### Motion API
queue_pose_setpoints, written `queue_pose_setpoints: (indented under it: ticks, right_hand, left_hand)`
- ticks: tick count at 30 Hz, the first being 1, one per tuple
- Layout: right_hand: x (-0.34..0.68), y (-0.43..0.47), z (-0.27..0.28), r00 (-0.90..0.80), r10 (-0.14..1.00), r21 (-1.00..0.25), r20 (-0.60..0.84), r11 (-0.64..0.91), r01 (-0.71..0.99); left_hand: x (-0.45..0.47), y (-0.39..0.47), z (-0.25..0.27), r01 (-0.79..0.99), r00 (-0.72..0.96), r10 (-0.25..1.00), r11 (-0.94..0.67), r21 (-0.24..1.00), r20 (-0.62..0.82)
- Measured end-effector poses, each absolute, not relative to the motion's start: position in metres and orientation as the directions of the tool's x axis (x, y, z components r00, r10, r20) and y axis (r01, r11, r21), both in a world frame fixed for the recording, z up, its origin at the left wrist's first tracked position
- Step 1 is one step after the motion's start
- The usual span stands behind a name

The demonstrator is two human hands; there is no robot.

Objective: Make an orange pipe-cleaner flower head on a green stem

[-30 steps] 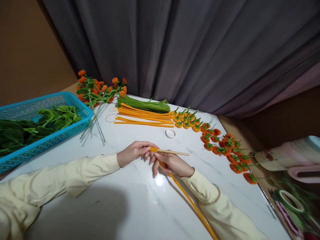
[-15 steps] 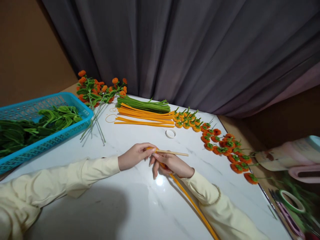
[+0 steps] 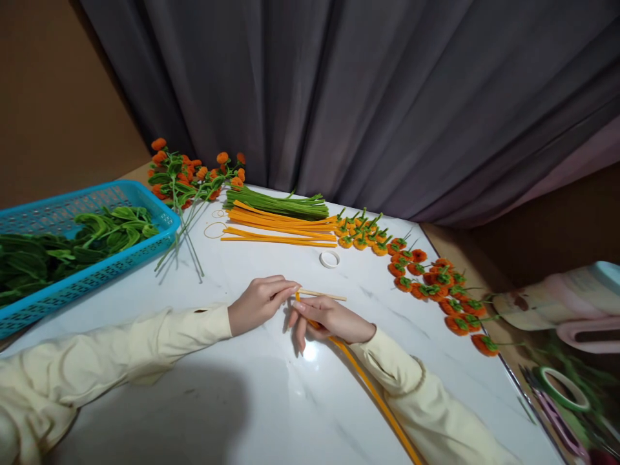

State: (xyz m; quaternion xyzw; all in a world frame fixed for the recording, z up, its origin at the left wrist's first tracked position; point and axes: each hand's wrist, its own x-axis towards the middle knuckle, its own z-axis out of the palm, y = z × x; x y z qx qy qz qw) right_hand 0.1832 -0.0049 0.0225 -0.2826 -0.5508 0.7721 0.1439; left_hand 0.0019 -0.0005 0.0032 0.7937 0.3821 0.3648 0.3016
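Over the middle of the white table, my left hand (image 3: 264, 302) is closed in a pinch on a thin wooden stick (image 3: 322, 294), which points to the right. Just beside it, my right hand (image 3: 334, 318) pinches an orange pipe cleaner (image 3: 372, 384) between thumb and fingers. That pipe cleaner bends around the stick at my left fingertips and trails down past my right wrist to the lower edge. The stick's left end is hidden in my left hand. Beyond my hands lie a white ring (image 3: 330, 259) and a bundle of orange pipe cleaners (image 3: 278, 223).
On the left stands a blue basket (image 3: 97, 266) of green leaves. Orange flowers with stems (image 3: 194, 174) and green pipe cleaners (image 3: 281, 203) lie at the back. Yellow (image 3: 361, 232) and orange flower heads (image 3: 438, 278) line the right. Green tape (image 3: 564, 389), scissors (image 3: 557, 416) and a bottle (image 3: 557, 303) are far right.
The stick has shifted left, so less of it extends past my right hand. My left hand has turned slightly, and the orange pipe cleaner's bend at the stick shows more clearly.
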Motion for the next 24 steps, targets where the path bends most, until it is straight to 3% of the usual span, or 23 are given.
queue_pose_setpoints:
  ticks: [12,19,24]
  right_hand:
    - [0.184,-0.006,0.031,-0.816,0.485,-0.908,-0.315,-0.404,0.110]
    - [0.189,-0.003,0.042,-0.840,0.357,-0.833,-0.408,-0.522,0.182]
    - [0.198,0.003,0.041,-0.813,0.349,-0.797,-0.466,-0.565,0.214]
  left_hand:
    - [0.003,-0.002,0.007,0.437,0.427,0.876,-0.417,0.797,0.224]
    - [0.001,-0.002,0.010,0.394,0.541,0.805,-0.499,0.772,0.245]
    - [-0.001,-0.001,0.013,0.314,0.628,0.736,-0.538,0.782,0.254]
